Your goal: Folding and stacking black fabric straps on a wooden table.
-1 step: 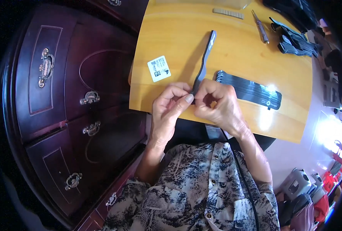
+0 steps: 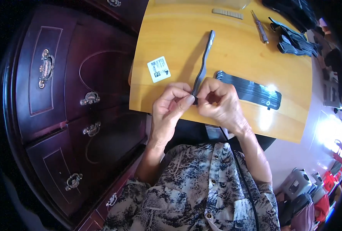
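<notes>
A dark grey strap (image 2: 204, 63) rises from my hands and leans away over the table, its far tip in the air or near the surface; I cannot tell which. My left hand (image 2: 170, 106) pinches its near end between thumb and forefinger. Close beside it, my right hand (image 2: 219, 99) is closed in a pinch at the same end, and its fingertips hide what they hold. Right of my right hand lies a neat stack of similar dark grey straps (image 2: 251, 90), with a pale round mark at one end. A white square card (image 2: 159, 69) with black print lies left of the strap.
The yellow wooden table (image 2: 175, 34) also bears a comb-like strip (image 2: 227, 14), a thin pointed tool (image 2: 260, 27) and a bundle of black straps (image 2: 296, 41) at far right. A dark wooden cabinet (image 2: 75, 73) stands along the left. Grey stools (image 2: 296, 184) are at lower right.
My right hand has shifted slightly to the right, its fingertips a little farther from my left thumb. The strap has tilted very slightly; my left hand stays in place.
</notes>
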